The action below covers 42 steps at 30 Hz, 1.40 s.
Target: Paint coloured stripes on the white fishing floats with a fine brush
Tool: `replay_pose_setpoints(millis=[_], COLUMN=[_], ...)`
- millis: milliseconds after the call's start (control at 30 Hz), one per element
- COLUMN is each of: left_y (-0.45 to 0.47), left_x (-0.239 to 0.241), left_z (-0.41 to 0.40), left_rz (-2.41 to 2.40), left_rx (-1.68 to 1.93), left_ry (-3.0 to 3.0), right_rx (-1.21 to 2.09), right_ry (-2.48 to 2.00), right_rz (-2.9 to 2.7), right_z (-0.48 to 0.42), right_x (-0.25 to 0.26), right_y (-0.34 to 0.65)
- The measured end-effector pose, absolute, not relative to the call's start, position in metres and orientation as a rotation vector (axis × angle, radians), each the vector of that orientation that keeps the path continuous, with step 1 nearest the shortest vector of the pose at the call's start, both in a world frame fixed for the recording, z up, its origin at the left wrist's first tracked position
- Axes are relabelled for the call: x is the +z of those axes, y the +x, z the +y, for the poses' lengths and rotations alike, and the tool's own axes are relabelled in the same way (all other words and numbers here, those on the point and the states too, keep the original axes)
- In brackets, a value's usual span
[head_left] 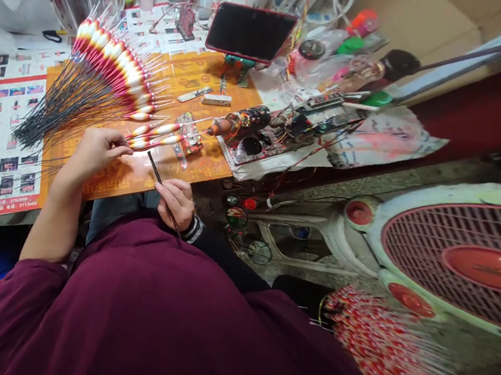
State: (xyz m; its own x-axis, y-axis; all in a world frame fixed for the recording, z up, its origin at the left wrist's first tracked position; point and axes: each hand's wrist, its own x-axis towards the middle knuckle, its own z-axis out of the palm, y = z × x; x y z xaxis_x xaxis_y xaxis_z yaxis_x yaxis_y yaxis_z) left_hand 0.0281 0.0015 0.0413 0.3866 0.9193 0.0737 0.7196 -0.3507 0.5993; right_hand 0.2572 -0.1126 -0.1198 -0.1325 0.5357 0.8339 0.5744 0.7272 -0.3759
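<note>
Maroon sleeve [9,305]; right hand [176,203] grips thin black stick [156,168]; left hand [97,150] pinches float [153,131].

A fan of fishing floats [111,65] is laid out on a printed mat [203,162], with a propped phone [250,32] placed behind it and a rotary tool [239,124] set to its right (the mat itself is laid over printed sheets [1,125]). A floor fan [453,256] is positioned right of the table, and a second bundle of floats [381,350] is seen just before it.
</note>
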Motion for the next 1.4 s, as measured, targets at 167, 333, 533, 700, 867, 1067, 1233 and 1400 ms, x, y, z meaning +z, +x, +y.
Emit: replay_pose_setpoints(millis=[167, 333, 533, 700, 867, 1067, 1233, 1400], left_y=[0.030, 0.031, 0.030, 0.030, 0.031, 0.030, 0.031, 0.028], left_x=[0.043, 0.042, 0.039, 0.041, 0.041, 0.039, 0.039, 0.041], left_z=[-0.002, -0.003, -0.002, -0.003, -0.004, -0.003, -0.003, -0.004], left_rz=[1.370, 1.366, 1.366, 1.359, 1.369, 1.372, 1.380, 1.366], left_rx=[0.568, 0.574, 0.582, 0.564, 0.574, 0.577, 0.566, 0.564], left_ry=[2.126, 2.094, 2.087, 2.086, 2.076, 2.064, 2.079, 2.150], right_rx=[-0.062, -0.044, -0.060, -0.058, -0.080, 0.023, -0.003, -0.011], right_ry=[-0.942, -1.001, -1.046, -1.084, -1.014, -1.061, -1.058, -0.987], right_rz=[-1.827, -1.879, -1.892, -1.898, -1.857, -1.918, -1.929, -1.904], right_z=[-0.115, -0.117, -0.117, -0.117, -0.117, -0.119, -0.119, -0.116], right_x=[-0.121, -0.122, -0.121, -0.123, -0.119, -0.117, -0.113, -0.117], right_y=[0.256, 0.256, 0.254, 0.253, 0.252, 0.253, 0.253, 0.254])
